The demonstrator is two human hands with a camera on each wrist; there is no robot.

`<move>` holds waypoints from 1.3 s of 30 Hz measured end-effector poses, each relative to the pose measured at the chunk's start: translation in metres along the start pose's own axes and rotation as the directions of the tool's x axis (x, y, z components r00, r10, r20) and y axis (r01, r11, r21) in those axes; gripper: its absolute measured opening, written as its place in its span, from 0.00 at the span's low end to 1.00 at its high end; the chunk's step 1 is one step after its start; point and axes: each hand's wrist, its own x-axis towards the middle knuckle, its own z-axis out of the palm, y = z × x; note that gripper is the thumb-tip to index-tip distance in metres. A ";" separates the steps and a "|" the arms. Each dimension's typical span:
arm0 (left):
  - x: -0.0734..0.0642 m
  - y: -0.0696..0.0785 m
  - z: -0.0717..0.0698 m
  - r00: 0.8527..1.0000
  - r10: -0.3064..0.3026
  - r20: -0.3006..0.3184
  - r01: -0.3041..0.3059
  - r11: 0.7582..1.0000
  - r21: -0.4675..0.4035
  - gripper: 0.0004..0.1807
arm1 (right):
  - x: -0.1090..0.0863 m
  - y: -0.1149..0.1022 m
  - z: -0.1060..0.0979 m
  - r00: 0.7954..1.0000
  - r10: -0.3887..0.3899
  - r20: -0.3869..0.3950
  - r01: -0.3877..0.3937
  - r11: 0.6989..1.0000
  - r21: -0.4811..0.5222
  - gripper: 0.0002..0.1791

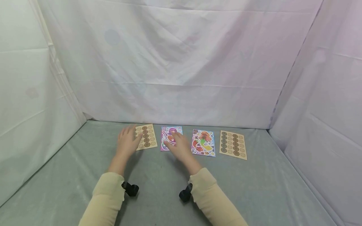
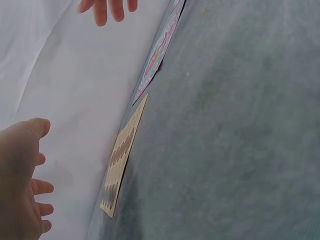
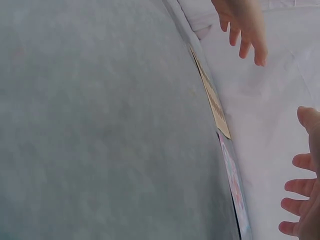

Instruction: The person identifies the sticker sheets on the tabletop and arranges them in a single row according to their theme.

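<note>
My left hand (image 1: 127, 143) hovers over the left edge of a tan sticker sheet (image 1: 149, 136) printed with rows of round brown stickers. Its fingers are spread and hold nothing, as the left wrist view also shows beside the tan sheet (image 2: 120, 160). Over the lower right part of a purple and pink cartoon sticker sheet (image 1: 171, 129) is my right hand (image 1: 181, 147), fingers relaxed and apart. In the right wrist view that hand (image 3: 307, 185) hangs above the surface with nothing in it. Part of each of these two sheets is hidden by a hand.
Further right lie a colourful sticker sheet (image 1: 203, 142) with a blue border and a second tan sheet (image 1: 233, 145) of round stickers. All four lie in a row on the grey cloth table (image 1: 158, 188). White curtains (image 1: 181, 62) hang behind and at both sides.
</note>
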 end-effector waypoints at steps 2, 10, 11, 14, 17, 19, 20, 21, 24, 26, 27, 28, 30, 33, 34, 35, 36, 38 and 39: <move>-0.001 -0.001 0.001 1.000 -0.005 -0.009 0.005 1.000 -0.019 0.36 | -0.001 -0.002 0.004 1.000 -0.012 -0.005 0.012 0.999 0.032 0.34; -0.005 -0.004 0.006 0.992 -0.125 0.002 0.125 0.991 -0.048 0.37 | -0.005 -0.010 0.022 0.999 -0.020 0.034 0.014 0.988 0.155 0.32; -0.005 -0.005 0.006 0.991 -0.137 0.001 0.136 0.989 -0.056 0.37 | -0.004 -0.011 0.024 0.999 -0.022 0.035 0.016 0.985 0.169 0.32; -0.006 -0.006 0.008 0.988 -0.154 -0.007 0.153 0.985 -0.085 0.36 | -0.005 -0.013 0.030 0.999 -0.040 0.026 0.034 0.978 0.205 0.30; -0.006 -0.008 0.009 0.987 -0.159 -0.023 0.155 0.980 -0.124 0.36 | -0.006 -0.017 0.033 0.998 -0.044 0.037 0.034 0.970 0.240 0.31; -0.007 -0.010 0.011 0.987 -0.158 -0.034 0.151 0.977 -0.151 0.36 | -0.007 -0.018 0.036 0.997 -0.048 0.053 0.033 0.968 0.251 0.31; -0.007 -0.011 0.011 0.987 -0.159 -0.038 0.151 0.975 -0.164 0.36 | -0.007 -0.019 0.037 0.997 -0.046 0.061 0.028 0.965 0.260 0.32; -0.008 -0.012 0.012 0.986 -0.161 -0.043 0.151 0.973 -0.177 0.36 | -0.007 -0.020 0.038 0.997 -0.050 0.064 0.031 0.963 0.267 0.32; -0.008 -0.015 0.014 0.985 -0.164 -0.054 0.150 0.966 -0.212 0.35 | -0.008 -0.023 0.041 0.996 -0.053 0.073 0.030 0.956 0.291 0.33; -0.009 -0.016 0.014 0.984 -0.168 -0.056 0.151 0.961 -0.231 0.35 | -0.009 -0.024 0.043 0.996 -0.050 0.076 0.024 0.949 0.313 0.33; -0.009 -0.017 0.015 0.983 -0.172 -0.058 0.154 0.958 -0.242 0.35 | -0.009 -0.025 0.043 0.996 -0.049 0.078 0.021 0.948 0.316 0.33; -0.009 -0.017 0.015 0.982 -0.180 -0.056 0.160 0.954 -0.254 0.34 | -0.009 -0.025 0.044 0.995 -0.047 0.083 0.018 0.946 0.323 0.33; -0.009 -0.019 0.016 0.980 -0.193 -0.053 0.171 0.945 -0.279 0.34 | -0.009 -0.026 0.046 0.995 -0.054 0.088 0.021 0.941 0.336 0.33; -0.009 -0.022 0.018 0.975 -0.215 -0.048 0.190 0.931 -0.313 0.34 | -0.009 -0.026 0.048 0.993 -0.051 0.105 0.011 0.936 0.353 0.33; -0.009 -0.023 0.019 0.974 -0.221 -0.045 0.196 0.927 -0.319 0.34 | -0.009 -0.026 0.049 0.993 -0.048 0.112 0.005 0.933 0.359 0.33; -0.008 -0.023 0.019 0.974 -0.222 -0.042 0.197 0.925 -0.324 0.34 | -0.009 -0.027 0.049 0.992 -0.044 0.118 -0.002 0.932 0.363 0.33; -0.008 -0.024 0.020 0.974 -0.224 -0.039 0.199 0.924 -0.327 0.34 | -0.009 -0.027 0.050 0.991 -0.036 0.126 -0.012 0.930 0.367 0.33; -0.008 -0.025 0.021 0.974 -0.224 -0.034 0.201 0.924 -0.326 0.34 | -0.009 -0.027 0.051 0.990 -0.027 0.137 -0.025 0.930 0.366 0.34; -0.009 -0.026 0.022 0.974 -0.223 -0.031 0.201 0.923 -0.328 0.34 | -0.008 -0.027 0.051 0.990 -0.025 0.141 -0.029 0.930 0.368 0.34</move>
